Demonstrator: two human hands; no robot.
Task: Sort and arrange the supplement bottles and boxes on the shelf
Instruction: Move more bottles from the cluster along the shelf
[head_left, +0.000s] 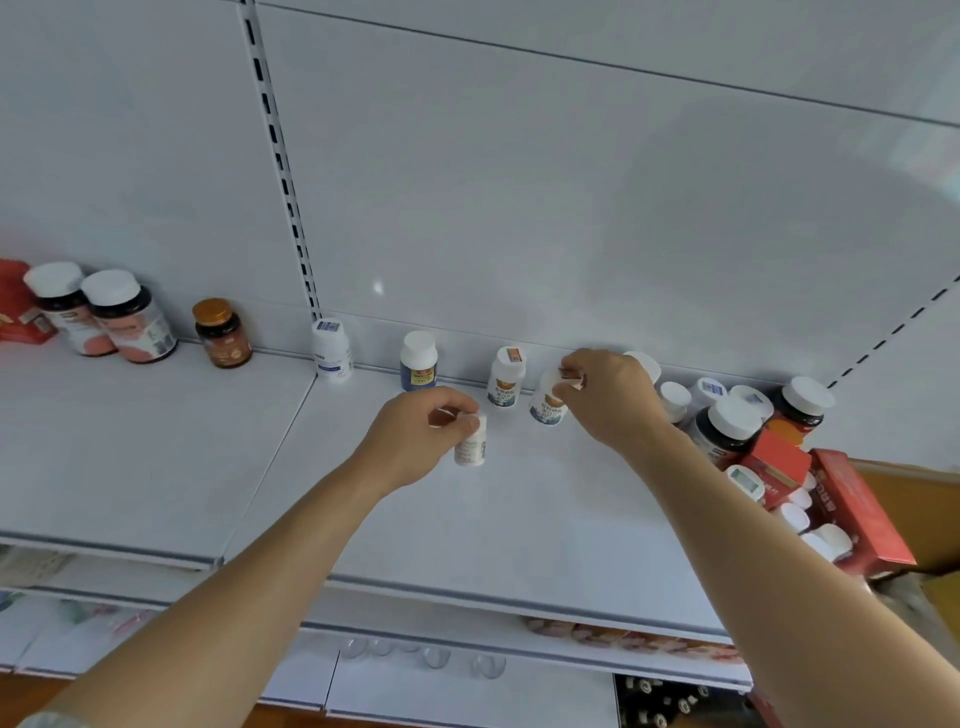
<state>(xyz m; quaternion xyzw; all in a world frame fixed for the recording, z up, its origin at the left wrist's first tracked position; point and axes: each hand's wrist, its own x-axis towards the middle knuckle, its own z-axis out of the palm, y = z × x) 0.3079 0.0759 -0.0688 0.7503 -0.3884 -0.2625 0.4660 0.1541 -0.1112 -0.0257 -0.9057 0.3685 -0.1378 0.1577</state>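
My left hand (415, 431) grips the cap of a small white bottle (471, 447) standing mid-shelf. My right hand (613, 400) pinches the top of a white bottle with an orange-and-blue label (546, 405), close to the back wall. A matching bottle (506, 376) stands just left of it. Further left along the back stand a blue-labelled bottle (418, 361) and a white bottle with a blue label (331, 351). The white shelf (467, 530) carries them all.
At the far left stand two dark bottles with white caps (104, 314), a brown bottle with a gold cap (222, 333) and a red box (15, 304). At the right lies a crowded heap of dark and white bottles (727, 421) and red boxes (852, 509). A lower shelf (467, 670) shows below.
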